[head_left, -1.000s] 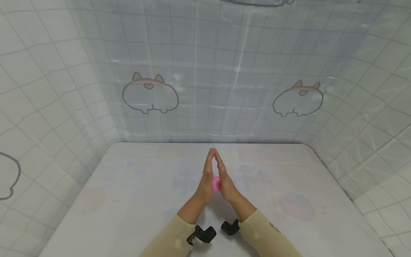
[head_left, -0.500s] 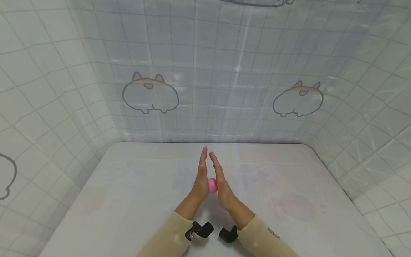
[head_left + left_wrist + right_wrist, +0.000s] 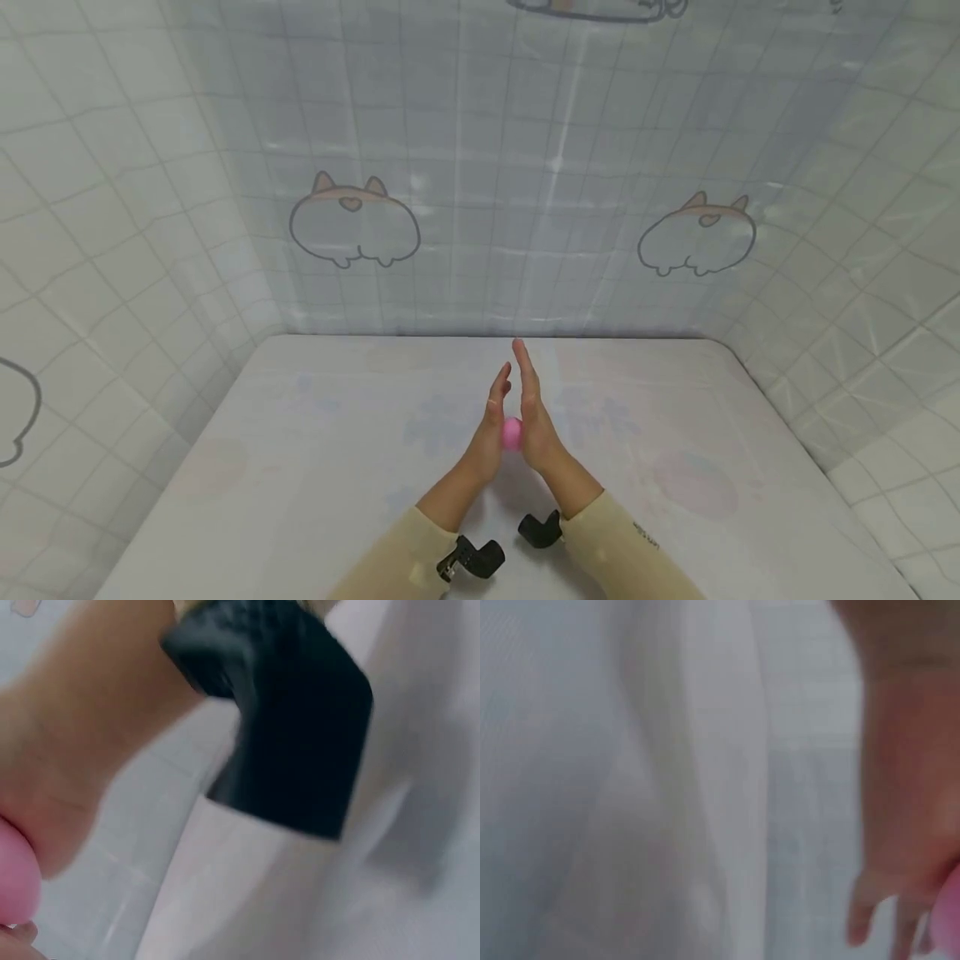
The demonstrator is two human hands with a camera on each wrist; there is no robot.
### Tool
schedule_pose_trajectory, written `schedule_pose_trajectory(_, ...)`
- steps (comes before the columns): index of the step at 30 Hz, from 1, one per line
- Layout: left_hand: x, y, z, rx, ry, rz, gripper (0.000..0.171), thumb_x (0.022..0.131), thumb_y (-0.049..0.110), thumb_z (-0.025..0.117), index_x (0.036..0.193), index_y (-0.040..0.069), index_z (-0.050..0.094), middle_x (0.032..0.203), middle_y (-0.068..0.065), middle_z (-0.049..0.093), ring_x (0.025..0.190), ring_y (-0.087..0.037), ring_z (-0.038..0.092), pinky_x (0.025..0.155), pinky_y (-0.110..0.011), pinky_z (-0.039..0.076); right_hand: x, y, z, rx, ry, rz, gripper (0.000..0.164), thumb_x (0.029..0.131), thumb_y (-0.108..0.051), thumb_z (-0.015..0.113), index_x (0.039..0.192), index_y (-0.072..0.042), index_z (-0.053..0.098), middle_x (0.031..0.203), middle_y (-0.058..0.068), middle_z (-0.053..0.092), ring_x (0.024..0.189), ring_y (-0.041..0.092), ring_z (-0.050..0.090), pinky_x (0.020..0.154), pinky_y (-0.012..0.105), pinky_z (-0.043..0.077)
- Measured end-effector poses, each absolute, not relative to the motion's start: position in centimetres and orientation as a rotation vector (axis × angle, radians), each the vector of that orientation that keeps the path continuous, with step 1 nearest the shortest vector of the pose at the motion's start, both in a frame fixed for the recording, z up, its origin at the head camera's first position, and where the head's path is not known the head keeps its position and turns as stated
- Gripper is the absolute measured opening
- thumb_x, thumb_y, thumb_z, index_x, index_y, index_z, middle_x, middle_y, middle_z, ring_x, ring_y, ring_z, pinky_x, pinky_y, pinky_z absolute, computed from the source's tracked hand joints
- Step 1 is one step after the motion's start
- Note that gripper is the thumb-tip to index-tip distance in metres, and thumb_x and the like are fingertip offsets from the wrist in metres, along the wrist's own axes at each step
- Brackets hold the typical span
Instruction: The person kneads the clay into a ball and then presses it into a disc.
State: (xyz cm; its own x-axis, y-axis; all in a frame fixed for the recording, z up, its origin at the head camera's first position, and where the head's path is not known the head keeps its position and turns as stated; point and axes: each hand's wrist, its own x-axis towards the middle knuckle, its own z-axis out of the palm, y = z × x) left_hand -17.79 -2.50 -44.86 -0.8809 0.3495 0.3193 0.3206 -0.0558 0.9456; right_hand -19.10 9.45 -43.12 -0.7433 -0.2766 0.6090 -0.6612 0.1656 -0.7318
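Note:
A pink ball [image 3: 512, 434] sits between my two palms above the table, near the middle of the head view. From its left side my left hand [image 3: 486, 437] presses on it with a flat palm and nearly straight fingers. My right hand [image 3: 538, 421] presses from the other side, its straight fingers reaching farther forward than the left ones. The fingertips stand slightly apart. In the left wrist view the ball [image 3: 16, 877] touches a palm at the left edge. The right wrist view is blurred, with the ball [image 3: 949, 919] cut off at the lower right.
The hands are over a white table [image 3: 315, 467] with faint coloured prints. A grid-patterned sheet [image 3: 480, 208] with animal drawings covers the back and sides. Each sleeve carries a black wrist camera, the left [image 3: 480, 558] and the right [image 3: 540, 530].
The hands have slid along each other: the right fingertips now lead, where the left ones led half a second ago. Hands and ball shifted left, then back to the right.

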Motion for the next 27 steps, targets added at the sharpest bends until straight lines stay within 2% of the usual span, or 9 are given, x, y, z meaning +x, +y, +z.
schedule_pose_trajectory(11, -17.9, -3.0, -43.5, 0.83, 2.131, 2.291, 0.092, 0.092, 0.079, 0.004, 0.162, 0.019, 0.003, 0.166, -0.011, 0.008, 0.152, -0.031, 0.007, 0.11, -0.073, 0.001, -19.6, 9.4, -44.6, 0.814, -2.325, 1.648, 0.083, 0.101, -0.07, 0.017, 0.162, -0.015, 0.005, 0.168, 0.008, 0.004, 0.152, 0.033, 0.002, 0.112, 0.071, 0.007)
schedule_pose_trajectory(17, -18.5, -3.5, -42.7, 0.861, 2.068, 2.433, 0.093, 0.093, 0.079, 0.011, 0.162, 0.017, 0.002, 0.165, -0.011, 0.01, 0.152, -0.031, 0.007, 0.111, -0.07, -0.002, -18.9, 8.9, -44.9, 0.914, -2.291, 1.67, 0.083, 0.1, -0.071, 0.018, 0.162, -0.019, 0.002, 0.168, 0.007, 0.002, 0.152, 0.033, 0.001, 0.11, 0.074, 0.006)
schedule_pose_trajectory(22, -18.8, -3.5, -43.1, 0.752, 2.117, 2.442, 0.094, 0.093, 0.08, 0.012, 0.162, 0.016, 0.006, 0.164, -0.014, 0.014, 0.151, -0.031, 0.011, 0.111, -0.071, -0.002, -18.2, 8.2, -44.7, 1.055, -2.147, 1.645, 0.085, 0.101, -0.068, 0.014, 0.161, -0.01, 0.001, 0.167, 0.012, 0.002, 0.152, 0.031, 0.002, 0.111, 0.072, 0.006)
schedule_pose_trajectory(27, -18.8, -3.1, -44.3, 0.694, 2.145, 2.341, 0.091, 0.093, 0.08, 0.009, 0.162, 0.021, 0.01, 0.165, -0.011, 0.015, 0.151, -0.034, 0.012, 0.11, -0.074, 0.004, -17.9, 7.8, -43.8, 1.016, -2.059, 1.56, 0.09, 0.099, -0.07, 0.01, 0.16, -0.004, 0.004, 0.167, 0.014, 0.007, 0.152, 0.027, 0.007, 0.111, 0.07, 0.01)
